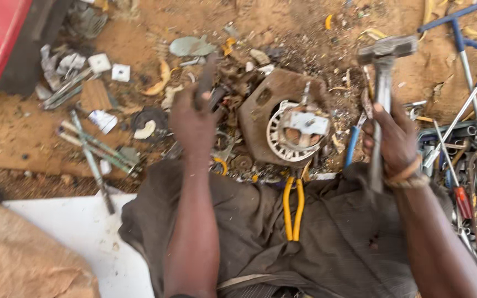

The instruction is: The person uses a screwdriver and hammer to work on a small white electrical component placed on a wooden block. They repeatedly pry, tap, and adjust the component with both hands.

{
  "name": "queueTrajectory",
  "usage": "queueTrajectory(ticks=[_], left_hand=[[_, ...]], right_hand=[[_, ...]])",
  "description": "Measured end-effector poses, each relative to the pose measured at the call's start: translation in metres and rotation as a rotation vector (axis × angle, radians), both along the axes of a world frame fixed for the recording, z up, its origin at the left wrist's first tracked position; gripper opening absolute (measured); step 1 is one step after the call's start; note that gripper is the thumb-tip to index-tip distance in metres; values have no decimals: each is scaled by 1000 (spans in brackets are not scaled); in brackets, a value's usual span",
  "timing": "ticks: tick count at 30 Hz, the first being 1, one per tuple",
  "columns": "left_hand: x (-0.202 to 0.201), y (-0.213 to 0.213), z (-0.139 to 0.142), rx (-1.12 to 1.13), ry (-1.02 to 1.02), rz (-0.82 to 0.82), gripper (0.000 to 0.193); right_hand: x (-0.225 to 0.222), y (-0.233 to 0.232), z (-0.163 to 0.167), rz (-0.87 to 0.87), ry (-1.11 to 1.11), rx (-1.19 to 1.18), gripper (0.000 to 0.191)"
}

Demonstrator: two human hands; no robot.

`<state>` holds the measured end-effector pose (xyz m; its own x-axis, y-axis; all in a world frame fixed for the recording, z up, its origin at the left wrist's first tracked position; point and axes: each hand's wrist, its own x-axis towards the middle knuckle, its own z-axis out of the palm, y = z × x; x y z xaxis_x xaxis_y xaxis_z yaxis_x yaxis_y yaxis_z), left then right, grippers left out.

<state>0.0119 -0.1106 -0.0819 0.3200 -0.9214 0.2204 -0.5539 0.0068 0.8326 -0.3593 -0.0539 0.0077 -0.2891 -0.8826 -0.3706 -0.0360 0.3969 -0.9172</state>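
Left of the rusty motor housing [282,124], the left hand [194,124] grips a dark, blurred tool [206,83] pointing up and away. Right of the housing, the right hand [396,140] is closed around a metal hammer [383,83], handle upright, head on top. Sandy ground [282,22] lies littered with scrap; yellow-handled pliers [292,207] rest below the housing.
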Motion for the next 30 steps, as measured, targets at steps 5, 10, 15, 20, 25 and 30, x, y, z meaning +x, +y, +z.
queueTrajectory(ticks=[5, 10, 15, 20, 25, 30], left_hand=[[-4, -2, 10, 204, -217, 126, 35], [-77, 28, 53, -240, -43, -359, 56], [-104, 61, 62, -122, -7, -608, 100], [-116, 65, 35, -119, -167, -554, 117], [-117, 61, 15, -104, -163, -598, 109], [-117, 56, 1, -175, -33, -632, 102]], right_hand=[[-42, -38, -90, -10, -162, 80, 44], [-75, -28, -119, 589, 1173, -147, 27], [-132, -14, -90, 182, 1025, 205, 25], [-129, -2, -112, 482, 1309, 378, 49], [-107, -8, -119, 525, 1453, 485, 42], [-91, -10, -70, 300, 1195, 688, 47]])
